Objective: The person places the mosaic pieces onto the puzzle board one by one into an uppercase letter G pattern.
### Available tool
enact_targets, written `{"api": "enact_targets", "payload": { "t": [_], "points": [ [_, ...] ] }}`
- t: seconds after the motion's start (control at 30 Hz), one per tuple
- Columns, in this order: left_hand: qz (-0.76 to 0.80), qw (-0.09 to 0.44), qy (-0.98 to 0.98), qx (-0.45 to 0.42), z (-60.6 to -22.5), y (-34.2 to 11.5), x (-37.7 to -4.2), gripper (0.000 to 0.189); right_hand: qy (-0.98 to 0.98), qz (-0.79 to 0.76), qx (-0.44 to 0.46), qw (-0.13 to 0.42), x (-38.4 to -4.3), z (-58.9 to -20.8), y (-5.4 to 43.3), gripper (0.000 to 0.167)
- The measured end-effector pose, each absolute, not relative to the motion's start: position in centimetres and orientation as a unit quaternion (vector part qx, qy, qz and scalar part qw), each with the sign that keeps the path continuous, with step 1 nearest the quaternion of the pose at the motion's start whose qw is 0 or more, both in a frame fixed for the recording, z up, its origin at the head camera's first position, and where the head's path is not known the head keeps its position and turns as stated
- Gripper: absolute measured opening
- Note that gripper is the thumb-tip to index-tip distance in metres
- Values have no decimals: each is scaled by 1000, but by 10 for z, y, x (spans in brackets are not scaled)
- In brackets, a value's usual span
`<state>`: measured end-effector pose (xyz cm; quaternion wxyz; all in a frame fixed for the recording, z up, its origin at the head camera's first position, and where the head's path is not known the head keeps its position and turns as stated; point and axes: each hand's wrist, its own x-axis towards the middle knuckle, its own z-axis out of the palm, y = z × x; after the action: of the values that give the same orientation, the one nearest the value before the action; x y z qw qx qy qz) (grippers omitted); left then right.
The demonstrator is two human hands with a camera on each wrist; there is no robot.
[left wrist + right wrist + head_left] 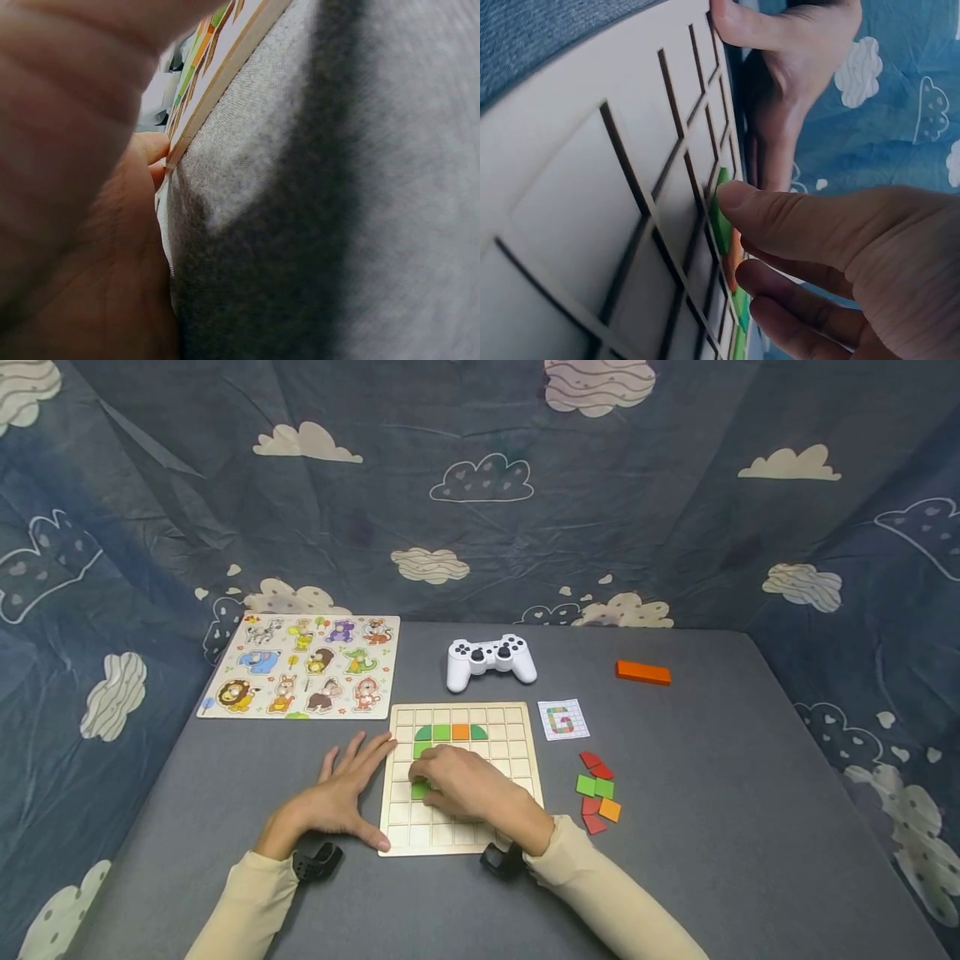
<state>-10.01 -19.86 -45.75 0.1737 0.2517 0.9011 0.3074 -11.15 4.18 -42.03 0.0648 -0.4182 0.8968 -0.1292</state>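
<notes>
A green tile point(418, 792) is sitting near the left edge of the wooden board point(442, 837), probably light, stiff and slick, best taken by its edges. The right hand point(465, 781) is touching it, pinching or not I cannot tell; the left hand point(339, 802), spreading wide, is bracing the board on the bench point(690, 827).

The person's right hand point(472, 785) hides some middle squares of the pale wooden grid board point(516, 731). Right of the board, the small white square card's point(564, 720) coloured cells are too small to count. On the board's near side, both beige fabric sleeves point(243, 910) are cut off by the head view's bottom edge.
</notes>
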Motion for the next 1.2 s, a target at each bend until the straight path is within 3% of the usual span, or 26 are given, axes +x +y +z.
{"api": "enact_targets", "payload": {
  "t": [0.5, 0.7, 0.93, 1.2],
  "points": [
    [309, 174, 902, 247, -457, -200, -100, 144, 907, -177, -376, 62, -107, -398, 84, 23],
    [310, 174, 901, 246, -457, -199, -100, 144, 905, -207, -366, 62, -108, -396, 115, 25],
    [310, 172, 901, 248, -458, -199, -100, 144, 919, -204, -336, 27, -111, -396, 156, 26],
    [318, 164, 899, 254, -457, -199, -99, 144, 927, -237, -288, 41, -110, -402, 201, 31]
  ]
}}
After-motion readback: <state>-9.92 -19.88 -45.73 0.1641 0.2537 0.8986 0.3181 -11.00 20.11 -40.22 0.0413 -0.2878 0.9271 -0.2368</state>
